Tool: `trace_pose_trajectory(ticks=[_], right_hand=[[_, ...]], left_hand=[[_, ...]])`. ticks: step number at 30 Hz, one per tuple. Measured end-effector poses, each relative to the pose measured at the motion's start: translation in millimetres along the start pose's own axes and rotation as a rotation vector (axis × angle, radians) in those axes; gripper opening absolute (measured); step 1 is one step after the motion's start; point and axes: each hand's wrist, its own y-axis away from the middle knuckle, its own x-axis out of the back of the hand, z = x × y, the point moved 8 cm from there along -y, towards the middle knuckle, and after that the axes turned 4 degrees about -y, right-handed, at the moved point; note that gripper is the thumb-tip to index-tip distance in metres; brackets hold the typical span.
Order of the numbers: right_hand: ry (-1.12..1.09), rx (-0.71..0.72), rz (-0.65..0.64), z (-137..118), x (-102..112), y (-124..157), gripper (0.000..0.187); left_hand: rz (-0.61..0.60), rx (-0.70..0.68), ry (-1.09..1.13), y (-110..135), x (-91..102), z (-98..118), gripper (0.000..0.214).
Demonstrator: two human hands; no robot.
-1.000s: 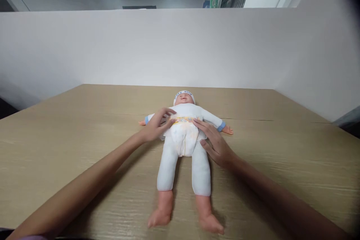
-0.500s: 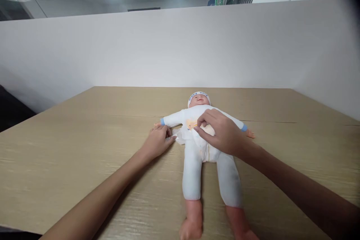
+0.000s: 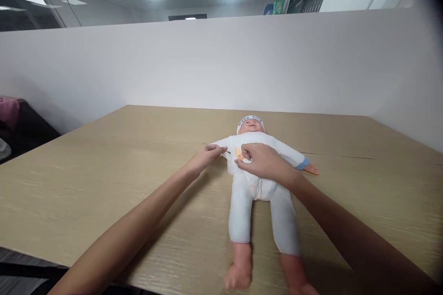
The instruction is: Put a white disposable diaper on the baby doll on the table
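Note:
A baby doll [image 3: 258,193] in a white suit and cap lies on its back on the wooden table [image 3: 104,179], feet toward me. It wears a white diaper [image 3: 258,186] with a yellow printed waistband. My left hand [image 3: 206,159] is closed in a pinch on the diaper's left side flap beside the doll's arm. My right hand [image 3: 261,161] rests on the doll's belly, fingers curled and pinching the diaper's front at the waistband.
A white partition wall [image 3: 221,64] runs behind the table and along its right side. At the far left, off the table, a dark seat holds pink cloth [image 3: 8,110]. Ceiling lights are overhead.
My left hand has moved up from the table to the doll's side flap. My right hand slid a little left across the waistband. The camera view shifted right.

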Motion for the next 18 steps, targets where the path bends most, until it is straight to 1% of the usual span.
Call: trace_pose_trajectory(ticks=[6,9,13,15,18], right_hand=[[-0.101,0.046,0.039,4,0,0,0.048],[-0.102,0.031,0.051,7,-4,-2,0.047],[-0.079,0.014,0.048,8,-6,-4,0.043],[-0.058,0.018,0.04,8,-6,-3,0.041],[-0.072,0.016,0.011,7,-5,-2,0.042]], left_hand=[[-0.037,-0.026,0.061,-14,-40.2,24,0.053],[-0.065,-0.064,0.092,-15,-52.2,31,0.052],[-0.112,-0.141,0.113,-12,-57.4,34,0.053],[-0.125,-0.186,0.134,-11,-56.4,35,0.052],[-0.113,-0.25,0.174,-12,-51.3,34,0.045]])
